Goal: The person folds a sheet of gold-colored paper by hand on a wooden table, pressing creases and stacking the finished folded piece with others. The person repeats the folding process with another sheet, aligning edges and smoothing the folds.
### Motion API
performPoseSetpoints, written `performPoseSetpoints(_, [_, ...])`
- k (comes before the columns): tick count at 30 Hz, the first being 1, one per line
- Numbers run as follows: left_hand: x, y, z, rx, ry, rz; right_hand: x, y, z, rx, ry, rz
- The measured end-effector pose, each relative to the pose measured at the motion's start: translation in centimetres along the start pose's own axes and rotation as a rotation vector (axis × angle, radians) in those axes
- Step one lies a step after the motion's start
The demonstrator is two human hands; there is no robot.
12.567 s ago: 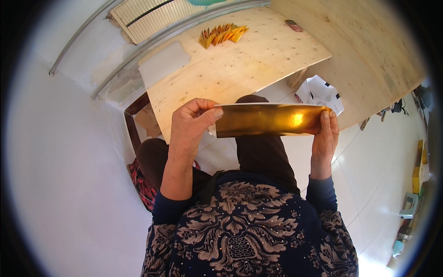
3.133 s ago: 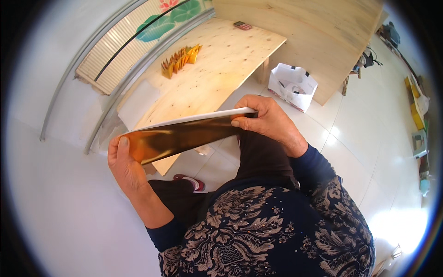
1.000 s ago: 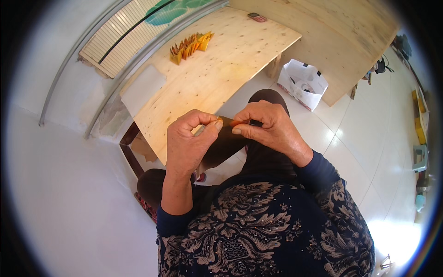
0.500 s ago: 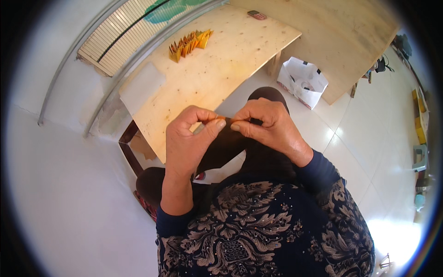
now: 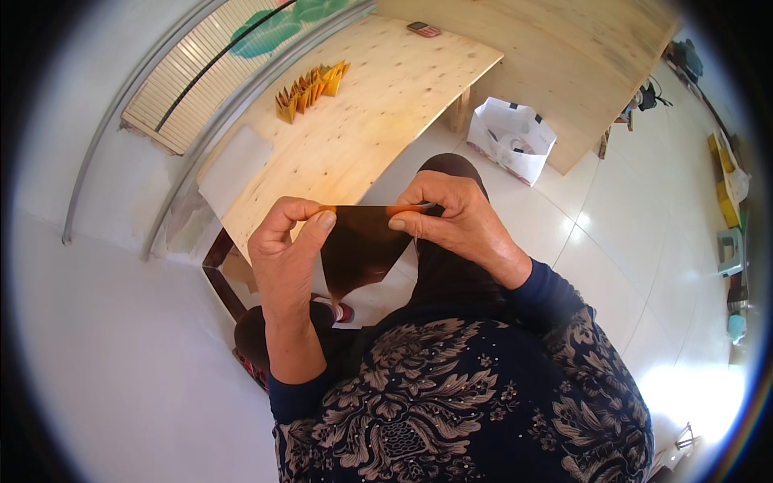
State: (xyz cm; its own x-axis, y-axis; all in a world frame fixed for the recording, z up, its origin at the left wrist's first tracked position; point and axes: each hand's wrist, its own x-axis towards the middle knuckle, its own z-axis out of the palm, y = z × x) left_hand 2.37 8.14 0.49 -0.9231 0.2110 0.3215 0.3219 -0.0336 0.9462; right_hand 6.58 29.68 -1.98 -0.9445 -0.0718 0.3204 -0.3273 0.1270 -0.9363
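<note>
A dark brown, shiny sheet of foil paper (image 5: 362, 249) hangs between my two hands, its top edge stretched nearly straight. My left hand (image 5: 286, 237) pinches its upper left corner between thumb and fingers. At the upper right corner, my right hand (image 5: 451, 213) grips it the same way. Orange glints show on the sheet beside both thumbs. Its lower edge comes to a point above my lap. Beyond my hands, folded gold paper pieces (image 5: 310, 88) stand in a row on the wooden table (image 5: 386, 105).
A small phone (image 5: 423, 30) lies at the table's far end. Right of the table, a white paper bag (image 5: 511, 141) stands open on the tiled floor (image 5: 636, 233). Curved grey metal tubes (image 5: 217, 109) run along the left. A light green stool (image 5: 730, 252) stands far right.
My hands have moved apart, the left one going left, and the sheet now shows spread between them. The whole view has shifted slightly.
</note>
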Motion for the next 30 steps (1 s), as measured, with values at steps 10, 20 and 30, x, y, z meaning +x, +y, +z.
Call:
performPoseSetpoints(10, [-0.2,-0.2,-0.5,-0.06,0.078,0.06,-0.1,0.4,-0.4,0.107,0.043,-0.04])
performPoseSetpoints(20, [-0.4,-0.8,-0.8,-0.129,0.111,0.033,-0.7,1.1,-0.3,0.024,0.104,-0.09])
performPoseSetpoints(30, [0.1,-2.2,1.7,0.324,0.001,0.131,1.0,-0.9,-0.1,-0.675,0.098,-0.489])
